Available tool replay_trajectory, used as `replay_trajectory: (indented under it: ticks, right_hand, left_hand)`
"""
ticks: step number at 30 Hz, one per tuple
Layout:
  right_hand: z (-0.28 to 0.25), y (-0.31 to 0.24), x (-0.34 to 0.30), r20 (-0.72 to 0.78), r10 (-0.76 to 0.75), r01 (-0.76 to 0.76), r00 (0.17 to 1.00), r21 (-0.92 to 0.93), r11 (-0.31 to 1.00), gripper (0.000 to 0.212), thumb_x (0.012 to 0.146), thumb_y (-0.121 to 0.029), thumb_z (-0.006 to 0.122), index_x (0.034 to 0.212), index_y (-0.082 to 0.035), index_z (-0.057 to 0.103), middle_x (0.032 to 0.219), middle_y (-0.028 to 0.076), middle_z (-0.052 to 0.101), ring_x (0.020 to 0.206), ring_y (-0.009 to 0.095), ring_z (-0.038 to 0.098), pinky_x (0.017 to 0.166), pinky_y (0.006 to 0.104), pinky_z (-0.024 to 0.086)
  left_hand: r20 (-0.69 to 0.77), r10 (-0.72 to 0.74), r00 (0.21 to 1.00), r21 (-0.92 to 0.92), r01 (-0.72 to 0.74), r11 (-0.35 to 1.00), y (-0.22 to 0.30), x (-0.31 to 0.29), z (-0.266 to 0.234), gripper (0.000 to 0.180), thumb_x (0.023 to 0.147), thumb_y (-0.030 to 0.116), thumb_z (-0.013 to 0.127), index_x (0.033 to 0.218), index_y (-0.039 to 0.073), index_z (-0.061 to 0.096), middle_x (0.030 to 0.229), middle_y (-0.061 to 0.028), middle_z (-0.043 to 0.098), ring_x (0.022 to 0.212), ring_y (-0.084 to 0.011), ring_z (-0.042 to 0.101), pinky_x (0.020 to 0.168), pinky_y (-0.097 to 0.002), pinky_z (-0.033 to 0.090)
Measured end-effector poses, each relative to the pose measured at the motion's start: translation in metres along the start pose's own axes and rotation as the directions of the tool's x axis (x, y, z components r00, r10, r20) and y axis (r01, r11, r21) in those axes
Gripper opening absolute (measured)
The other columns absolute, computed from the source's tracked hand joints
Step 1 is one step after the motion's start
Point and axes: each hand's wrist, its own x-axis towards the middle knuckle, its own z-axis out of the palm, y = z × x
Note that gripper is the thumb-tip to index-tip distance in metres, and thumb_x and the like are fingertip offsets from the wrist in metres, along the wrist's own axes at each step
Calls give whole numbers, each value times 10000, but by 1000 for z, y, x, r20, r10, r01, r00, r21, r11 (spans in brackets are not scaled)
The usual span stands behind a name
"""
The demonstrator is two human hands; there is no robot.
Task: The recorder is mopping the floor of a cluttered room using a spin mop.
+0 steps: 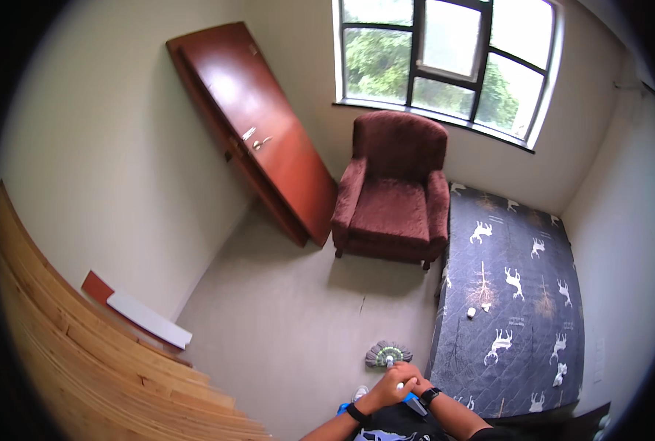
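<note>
Both my hands are closed together around the pale handle of a mop, low in the view. My left hand (383,389), with a black band at its wrist, presses against my right hand (413,376), whose wrist carries a dark watch. A white tip of the handle (401,386) shows between the fingers. Just beyond them the mop head (387,355), a grey fan of fibres with a green middle, rests on the floor. Most of the handle is hidden by my hands. Below them is something blue and white that I cannot make out.
A maroon armchair (393,206) stands ahead under the window. Red-brown door panels (268,125) lean on the left wall. A dark deer-patterned mattress (511,309) lies along the right, with small white items on it. Wooden planks (99,353) fill the lower left, beside a white board (147,320).
</note>
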Motion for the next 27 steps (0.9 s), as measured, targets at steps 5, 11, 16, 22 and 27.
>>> replay_trajectory:
  ticks: [5, 11, 16, 22, 27]
  right_hand:
    - [2, 26, 93, 61, 148, -139, 987, -132, 981, 130, 820, -194, 649, 906, -104, 686, 885, 105, 662, 819, 353, 648, 697, 431, 520]
    - [-10, 42, 228, -15, 29, -30, 999, -25, 999, 82, 809, -114, 718, 876, -77, 690, 961, 118, 690, 884, 341, 674, 769, 427, 547]
    - [17, 114, 315, 511, -80, 54, 856, 66, 996, 150, 809, -170, 652, 942, -113, 692, 1007, 108, 701, 914, 353, 670, 805, 419, 537]
    - [28, 135, 413, 533, -177, 80, 827, 200, 977, 124, 725, -155, 672, 824, -85, 701, 913, 100, 679, 879, 332, 639, 744, 425, 520]
    - [24, 176, 476, 617, -226, 157, 754, 165, 974, 131, 757, -191, 673, 830, -87, 703, 868, 94, 682, 889, 325, 645, 730, 428, 528]
  left_hand:
    - [45, -37, 998, 143, 30, 989, -17, 23, -34, 140, 899, 116, 590, 926, 17, 685, 813, -153, 678, 779, -320, 657, 730, -413, 504]
    - [-152, -107, 983, 206, 137, 969, -28, 78, -90, 126, 875, 86, 592, 927, 21, 686, 768, -151, 668, 747, -325, 647, 730, -413, 509]
    - [-334, -207, 919, 252, 299, 920, -93, 133, -138, 159, 874, 164, 597, 927, 47, 693, 708, -172, 659, 734, -352, 662, 737, -431, 506]
    - [-349, -282, 894, 159, 353, 922, -146, 198, -213, 182, 873, 156, 578, 881, 7, 680, 747, -186, 676, 750, -353, 669, 794, -435, 492]
    - [-431, -292, 854, 120, 375, 919, -172, 251, -248, 180, 864, 172, 603, 870, 7, 673, 750, -187, 677, 739, -330, 671, 745, -413, 502]
